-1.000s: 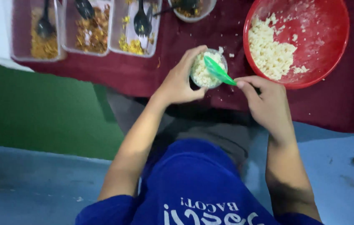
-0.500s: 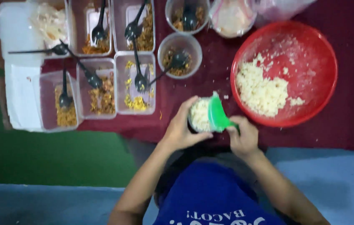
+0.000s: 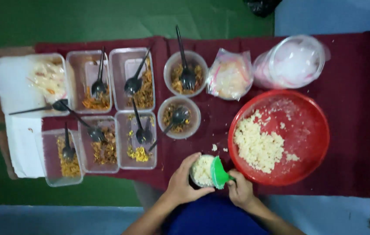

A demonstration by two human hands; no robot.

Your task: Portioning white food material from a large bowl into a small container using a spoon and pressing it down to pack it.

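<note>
Left hand (image 3: 184, 185): you are wrapping your fingers around a small round cup (image 3: 202, 170) packed with white rice, low in the middle of the frame, at the near edge of the tabletop (image 3: 359, 143).
Right hand (image 3: 240, 191): you are closing your fingers on the handle of a green scoop (image 3: 219, 173), and its blade is pressing against the rice at the cup's right rim.
Red bowl (image 3: 311, 126): it is sitting just right of the cup, holding a heap of white rice (image 3: 259, 146) on its left side, with loose grains stuck to its bare wall.
Trays (image 3: 119, 65): clear rectangular trays of yellow and brown fillings are lining the left half of the frame, each one carrying a black spoon (image 3: 133, 85).
Small bowls (image 3: 179, 116): two round ones with dark filling are standing above the cup.
Bags (image 3: 230, 74): two clear plastic bags are lying at the upper right, above the red bowl.
Cloth: a dark red cover is lying over the tabletop.
</note>
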